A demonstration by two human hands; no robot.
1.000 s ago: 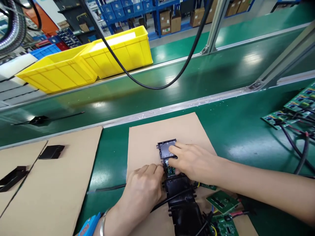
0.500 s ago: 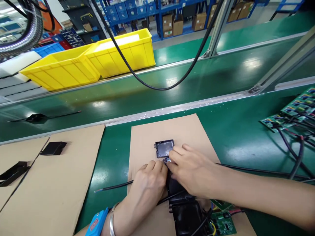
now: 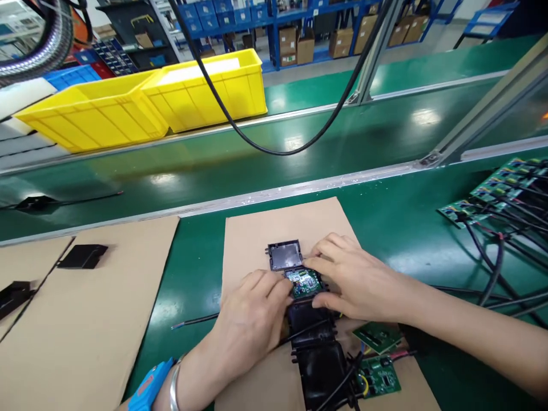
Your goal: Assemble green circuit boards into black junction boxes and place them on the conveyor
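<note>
A green circuit board lies in one half of a small black plastic case, whose open lid adjoins it at the back. My left hand is closed, its fingertips gripping the left edge of this case; the thumb is mostly hidden. A black cable with a bare wire end comes out from behind that hand. My right hand holds the case's right end, with thumb in front and index finger near the lid. Towards me lie more open black case halves and a loose circuit board.
Cardboard sheets cover parts of the green bench, with black case parts on the left. Several wired circuit boards are piled at right. Yellow bins stand behind the metal rail, and a black cable hangs in front.
My right hand has shifted right and opened its grasp wider, uncovering the circuit board in the case. My left hand has moved slightly left. The view has shifted a little.
</note>
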